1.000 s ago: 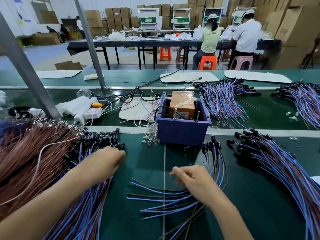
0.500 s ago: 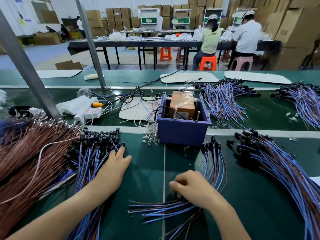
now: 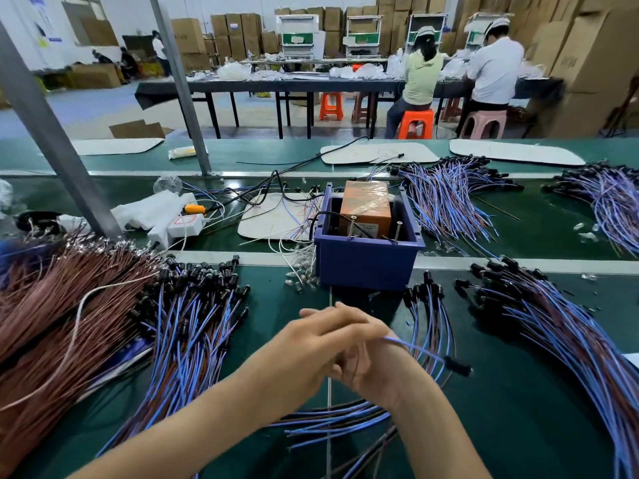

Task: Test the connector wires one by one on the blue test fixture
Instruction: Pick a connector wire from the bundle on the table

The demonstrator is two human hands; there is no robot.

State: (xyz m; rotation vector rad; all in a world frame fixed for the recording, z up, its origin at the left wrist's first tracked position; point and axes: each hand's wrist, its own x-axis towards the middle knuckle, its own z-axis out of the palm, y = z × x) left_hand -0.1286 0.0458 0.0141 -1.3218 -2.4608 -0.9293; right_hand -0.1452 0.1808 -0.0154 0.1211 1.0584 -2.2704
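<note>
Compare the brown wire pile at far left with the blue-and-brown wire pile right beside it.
The brown wire pile is all reddish-brown; the blue-and-brown wire pile mixes both colours. The blue-and-brown wire pile ends in black connectors; the brown wire pile in small pale tips. The brown wire pile spreads wider than the blue-and-brown wire pile and carries a white wire. Both lie on the green table.

Even indoor light, soft shadows, wide-angle bending at edges, slight blur throughout.
</note>
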